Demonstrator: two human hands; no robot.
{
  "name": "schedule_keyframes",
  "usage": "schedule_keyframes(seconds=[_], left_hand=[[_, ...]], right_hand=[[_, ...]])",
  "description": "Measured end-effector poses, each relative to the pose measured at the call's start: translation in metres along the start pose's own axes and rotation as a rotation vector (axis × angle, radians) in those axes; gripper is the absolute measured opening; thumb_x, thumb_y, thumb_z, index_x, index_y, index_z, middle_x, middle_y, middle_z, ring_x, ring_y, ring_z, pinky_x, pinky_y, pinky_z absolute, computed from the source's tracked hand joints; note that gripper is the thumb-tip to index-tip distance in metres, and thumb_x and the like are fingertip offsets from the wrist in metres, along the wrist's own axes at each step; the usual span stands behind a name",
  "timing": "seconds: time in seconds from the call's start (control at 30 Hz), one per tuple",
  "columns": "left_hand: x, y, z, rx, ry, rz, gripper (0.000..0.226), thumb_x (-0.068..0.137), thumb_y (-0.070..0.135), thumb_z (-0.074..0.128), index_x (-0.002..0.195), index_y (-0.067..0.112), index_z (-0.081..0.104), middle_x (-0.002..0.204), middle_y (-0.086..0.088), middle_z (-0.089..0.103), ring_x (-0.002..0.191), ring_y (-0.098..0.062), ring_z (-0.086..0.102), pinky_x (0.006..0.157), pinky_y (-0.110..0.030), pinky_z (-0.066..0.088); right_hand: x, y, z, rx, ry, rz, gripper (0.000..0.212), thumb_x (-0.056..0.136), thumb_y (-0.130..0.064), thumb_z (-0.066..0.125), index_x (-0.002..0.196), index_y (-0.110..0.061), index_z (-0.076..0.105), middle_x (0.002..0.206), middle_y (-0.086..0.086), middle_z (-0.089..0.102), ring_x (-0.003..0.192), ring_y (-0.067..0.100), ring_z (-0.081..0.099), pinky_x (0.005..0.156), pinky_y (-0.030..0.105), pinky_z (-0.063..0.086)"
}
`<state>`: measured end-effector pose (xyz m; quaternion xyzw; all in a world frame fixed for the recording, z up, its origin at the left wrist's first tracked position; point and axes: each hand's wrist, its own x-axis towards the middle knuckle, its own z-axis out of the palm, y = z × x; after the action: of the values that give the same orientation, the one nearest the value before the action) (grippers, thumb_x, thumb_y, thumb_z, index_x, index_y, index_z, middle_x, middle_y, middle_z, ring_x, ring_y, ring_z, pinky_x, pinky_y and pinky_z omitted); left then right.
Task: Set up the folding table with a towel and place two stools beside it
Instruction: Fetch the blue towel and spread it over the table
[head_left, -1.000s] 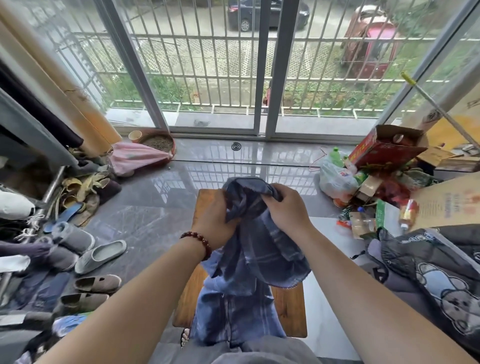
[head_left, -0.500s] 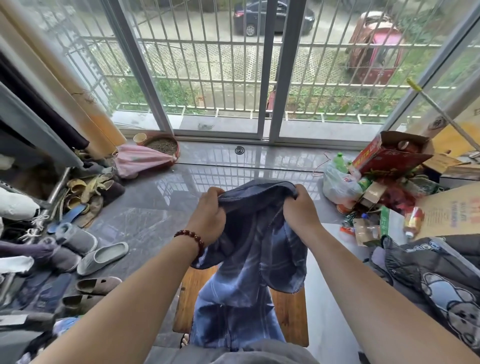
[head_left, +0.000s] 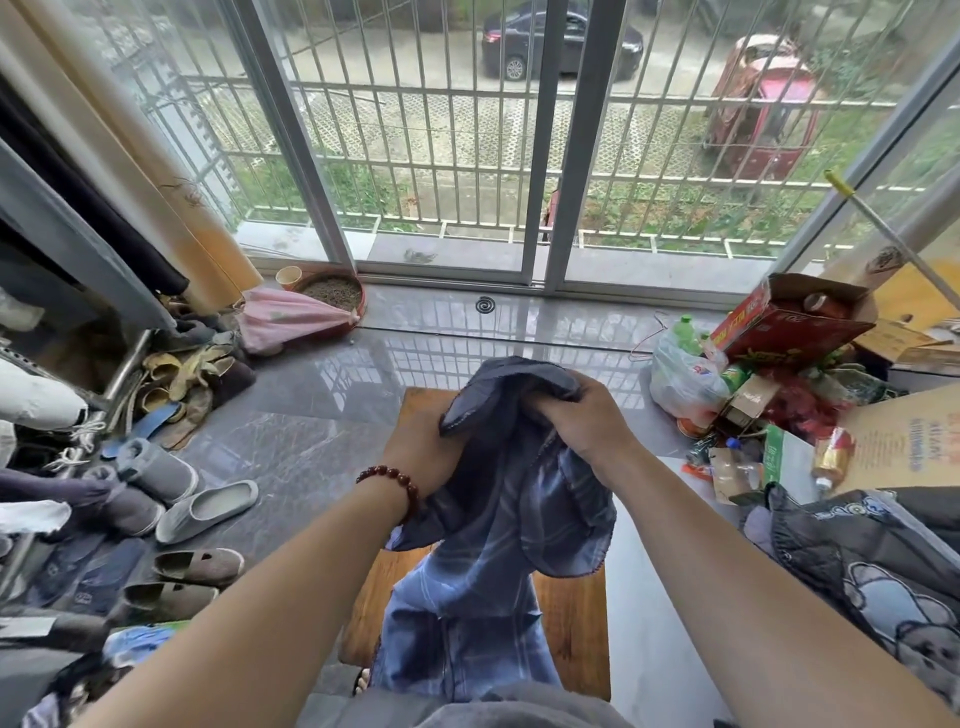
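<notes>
Both hands, left (head_left: 423, 452) and right (head_left: 582, 421), grip the towel (head_left: 498, 519) bunched between them.

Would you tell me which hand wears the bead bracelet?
The left hand: the bracelet circles its wrist, while the wrist of the right hand is bare.

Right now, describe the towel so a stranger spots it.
Before the barred sliding glass doors stands a brown wooden table. Above it, left hand and right hand grip the blue-grey checked towel. Unlike the dark quilted jacket at right, it alone is held.
</notes>
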<state>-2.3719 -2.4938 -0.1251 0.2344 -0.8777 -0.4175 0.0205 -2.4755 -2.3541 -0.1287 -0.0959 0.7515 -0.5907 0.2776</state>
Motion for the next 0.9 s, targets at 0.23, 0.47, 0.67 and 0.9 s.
schedule_keyframes(seconds=[0.23,0.47,0.67,0.9], left_hand=[[-0.007,0.0,0.009,-0.089,-0.161,-0.088,0.068,0.066,0.039,0.081,0.125,0.027,0.05,0.106,0.01,0.06,0.098,-0.011,0.059,0.084,-0.023,0.045],[-0.011,-0.005,0.002,0.182,-0.029,0.014,0.013,0.083,0.036,0.064,0.092,0.028,0.059,0.085,0.005,0.062,0.087,-0.016,0.059,0.071,-0.022,0.036],[-0.023,-0.017,-0.032,-0.092,0.07,0.034,0.026,0.084,0.024,0.064,0.11,0.021,0.06,0.097,0.003,0.066,0.09,-0.016,0.057,0.077,-0.025,0.042],[-0.049,-0.051,-0.076,-0.291,0.15,-0.044,0.013,0.088,0.021,0.061,0.1,0.025,0.057,0.089,0.009,0.062,0.084,-0.011,0.055,0.066,-0.02,0.037]], right_hand=[[-0.013,0.005,0.005,-0.127,-0.099,-0.021,0.032,0.075,0.004,0.064,0.073,-0.027,0.07,0.079,0.0,0.071,0.08,0.02,0.066,0.073,0.035,0.056],[-0.027,0.007,0.012,-0.196,-0.056,-0.103,0.026,0.071,-0.004,0.074,0.083,-0.027,0.069,0.087,-0.001,0.072,0.086,0.019,0.068,0.078,0.035,0.055],[-0.046,0.011,0.033,-0.39,0.12,-0.009,0.025,0.072,-0.01,0.072,0.08,-0.027,0.055,0.075,-0.009,0.06,0.072,0.013,0.059,0.057,0.019,0.045],[-0.083,0.01,0.081,-0.317,0.241,-0.025,0.023,0.085,-0.001,0.048,0.078,-0.016,0.064,0.077,0.003,0.064,0.074,0.017,0.059,0.058,0.021,0.04]])
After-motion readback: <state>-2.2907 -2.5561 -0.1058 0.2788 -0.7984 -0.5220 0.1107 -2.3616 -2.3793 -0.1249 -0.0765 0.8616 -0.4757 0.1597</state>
